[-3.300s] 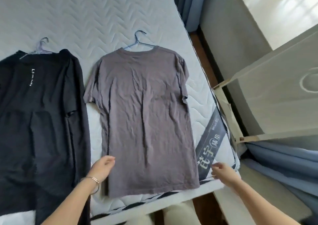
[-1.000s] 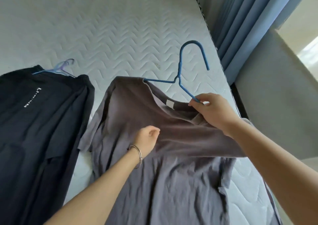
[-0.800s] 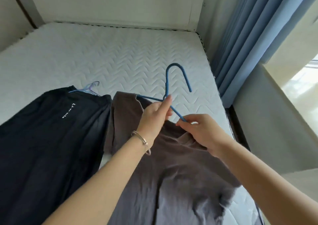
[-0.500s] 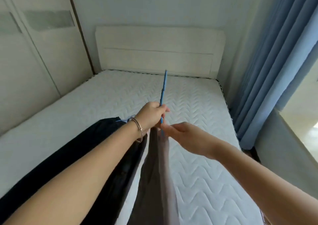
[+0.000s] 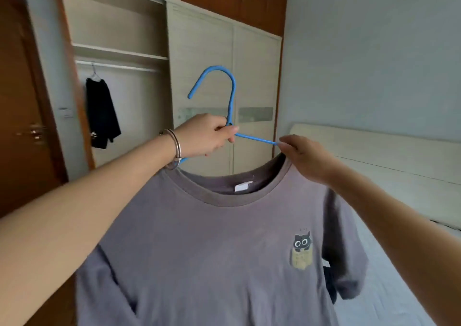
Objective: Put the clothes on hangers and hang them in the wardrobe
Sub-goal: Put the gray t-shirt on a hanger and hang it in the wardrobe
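A grey T-shirt (image 5: 212,246) with a small cat print hangs on a blue hanger (image 5: 232,94), held up in the air in front of me. My left hand (image 5: 204,136) grips the hanger at the base of its hook. My right hand (image 5: 306,158) pinches the shirt's collar where the hanger's right arm enters it. The wardrobe (image 5: 119,51) stands open at the left behind them, with a rail (image 5: 117,66) under a shelf. A black garment (image 5: 101,111) hangs from that rail on its own hanger.
Two shut sliding wardrobe doors (image 5: 224,76) fill the middle behind the hanger. A brown room door (image 5: 25,106) stands at the far left. The bed's pale headboard (image 5: 389,156) and mattress (image 5: 389,288) lie at the right.
The grey shirt has been lifted off the bed on its hanger. My view has turned from the bed to the wardrobe, and the shirt's front faces me.
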`<state>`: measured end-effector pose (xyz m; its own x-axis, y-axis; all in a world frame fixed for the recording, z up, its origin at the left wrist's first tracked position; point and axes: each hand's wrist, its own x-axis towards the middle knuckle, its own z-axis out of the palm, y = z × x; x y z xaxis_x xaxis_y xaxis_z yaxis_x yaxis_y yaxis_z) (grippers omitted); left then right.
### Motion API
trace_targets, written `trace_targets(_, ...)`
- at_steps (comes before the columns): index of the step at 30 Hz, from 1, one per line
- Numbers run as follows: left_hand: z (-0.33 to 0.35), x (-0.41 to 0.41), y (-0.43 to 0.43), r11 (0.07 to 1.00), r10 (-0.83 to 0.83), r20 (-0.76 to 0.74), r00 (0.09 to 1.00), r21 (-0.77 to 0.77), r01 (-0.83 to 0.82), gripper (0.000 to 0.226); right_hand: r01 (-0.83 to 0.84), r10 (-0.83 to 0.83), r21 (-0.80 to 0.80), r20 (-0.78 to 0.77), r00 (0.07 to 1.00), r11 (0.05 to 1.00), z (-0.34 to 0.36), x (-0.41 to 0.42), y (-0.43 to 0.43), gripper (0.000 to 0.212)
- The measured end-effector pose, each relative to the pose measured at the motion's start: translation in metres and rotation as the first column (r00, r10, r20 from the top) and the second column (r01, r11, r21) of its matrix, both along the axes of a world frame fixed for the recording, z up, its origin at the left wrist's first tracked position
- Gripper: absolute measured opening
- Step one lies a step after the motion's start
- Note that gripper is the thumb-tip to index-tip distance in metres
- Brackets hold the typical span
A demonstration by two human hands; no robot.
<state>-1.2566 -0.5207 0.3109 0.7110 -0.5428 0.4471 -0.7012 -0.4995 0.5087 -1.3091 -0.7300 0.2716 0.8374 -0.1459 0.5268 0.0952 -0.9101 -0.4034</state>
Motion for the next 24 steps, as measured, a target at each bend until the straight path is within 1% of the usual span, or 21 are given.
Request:
trace_targets(2,0.002,0.015,0.048,0.996,0.063,-0.007,0.998,-0.064,-0.063,0.035,-0.093,0.094,0.029,-0.031,0.995,0.995,0.011,0.022,0.038,0.032)
trace_targets(3,0.001,0.023,0.072,0.990,0.093,-0.027,0.995,-0.107,-0.095,0.035,-0.148,0.149,0.035,-0.020,0.989,0.988,0.014,0.033,0.058,0.030)
trace_targets(5,-0.001,0.041,0.122,0.970,0.159,-0.056,0.986,-0.177,-0.167,0.037,-0.245,0.245,0.023,0.025,0.969,0.969,0.017,0.058,0.101,0.025)
trace_targets(6,-0.001,0.051,0.146,0.959,0.191,-0.063,0.980,-0.201,-0.200,0.041,-0.283,0.281,0.024,0.052,0.958,0.959,0.018,0.071,0.124,0.021)
trace_targets(8,0.000,0.070,0.195,0.937,0.256,-0.044,0.966,-0.233,-0.259,0.045,-0.350,0.343,0.057,0.106,0.933,0.935,0.020,0.099,0.173,0.018)
trace_targets(11,0.007,0.099,0.267,0.914,0.322,0.007,0.947,-0.263,-0.308,0.042,-0.431,0.412,0.084,0.177,0.894,0.899,0.024,0.145,0.246,0.026)
trace_targets(14,0.012,0.127,0.329,0.904,0.361,0.020,0.932,-0.254,-0.344,0.042,-0.486,0.476,0.036,0.148,0.867,0.873,0.028,0.186,0.313,0.031)
trace_targets(15,0.013,0.136,0.346,0.900,0.375,0.018,0.927,-0.247,-0.359,0.041,-0.510,0.506,0.003,0.127,0.853,0.860,0.030,0.198,0.336,0.030)
trace_targets(18,0.015,0.164,0.386,0.906,0.383,0.019,0.924,-0.202,-0.371,0.035,-0.613,0.613,-0.034,0.111,0.783,0.789,0.036,0.230,0.402,0.015)
trace_targets(20,0.013,0.181,0.414,0.906,0.404,0.061,0.913,-0.167,-0.390,0.029,-0.653,0.655,-0.052,0.101,0.749,0.755,0.035,0.253,0.440,0.018)
trace_targets(22,0.007,0.200,0.451,0.871,0.488,0.161,0.858,-0.151,-0.467,0.028,-0.660,0.664,-0.073,0.094,0.742,0.748,0.030,0.279,0.469,0.022)
trace_targets(24,-0.009,0.218,0.497,0.789,0.613,0.268,0.743,-0.158,-0.593,0.031,-0.667,0.668,-0.044,0.097,0.738,0.744,0.022,0.309,0.489,0.023)
